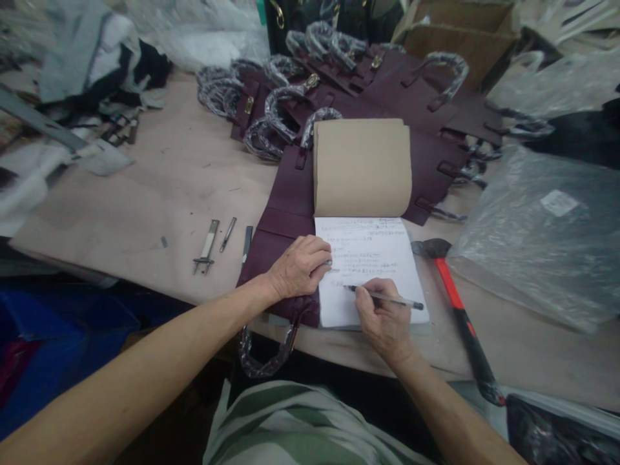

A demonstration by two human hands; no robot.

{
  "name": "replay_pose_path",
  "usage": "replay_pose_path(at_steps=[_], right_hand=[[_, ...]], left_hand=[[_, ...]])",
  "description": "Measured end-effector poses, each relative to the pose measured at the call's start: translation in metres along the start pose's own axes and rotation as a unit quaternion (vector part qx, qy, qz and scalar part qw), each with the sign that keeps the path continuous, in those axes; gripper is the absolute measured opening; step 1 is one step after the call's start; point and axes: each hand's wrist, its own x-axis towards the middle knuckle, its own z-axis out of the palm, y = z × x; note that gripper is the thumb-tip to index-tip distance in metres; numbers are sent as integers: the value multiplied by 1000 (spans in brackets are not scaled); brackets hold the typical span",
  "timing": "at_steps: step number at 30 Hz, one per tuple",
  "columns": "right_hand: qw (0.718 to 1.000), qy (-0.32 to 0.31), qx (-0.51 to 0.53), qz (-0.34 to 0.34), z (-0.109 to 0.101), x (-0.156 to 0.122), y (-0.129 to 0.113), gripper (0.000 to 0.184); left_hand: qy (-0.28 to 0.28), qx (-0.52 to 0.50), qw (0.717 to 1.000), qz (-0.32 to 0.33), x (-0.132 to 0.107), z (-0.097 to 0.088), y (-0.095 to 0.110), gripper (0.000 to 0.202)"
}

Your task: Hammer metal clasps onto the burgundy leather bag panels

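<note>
Pinching one pen (pixel 394 299), the right hand (pixel 384 318) holds it over one open notebook (pixel 365 242); the pen points left, its long axis nearly crosswise, dipping rightward. The notebook's long axis runs near to far, its one cover (pixel 362 166) flipped to the far side. The left hand (pixel 303 266) rests bent-fingered on its left edge; whether it grips anything, I cannot tell. One hammer (pixel 454 287) lies rightward on the tabletop (pixel 155 187).

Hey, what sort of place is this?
Probably a bag-making or leather-goods workshop. Dark maroon, leather-look bags with curved, clear-plastic-wrapped handles are heaped on a pale brown worktable, with a red-and-black-handled hammer and slim metal hand tools lying nearby.
</note>
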Motion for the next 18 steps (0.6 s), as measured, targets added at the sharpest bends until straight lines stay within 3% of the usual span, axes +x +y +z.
replay_pose_path(at_steps=[4,12,18], right_hand=[[999,11,29,6,-3,1,-1,17],[991,-2,87,103,-11,11,2,32],[968,-27,148,201,-10,9,2,40]], left_hand=[[-3,1,1000,-6,1,-2,1,10],[-36,37,999,1,6,-2,-1,11],[49,-17,999,-3,6,8,7,5]])
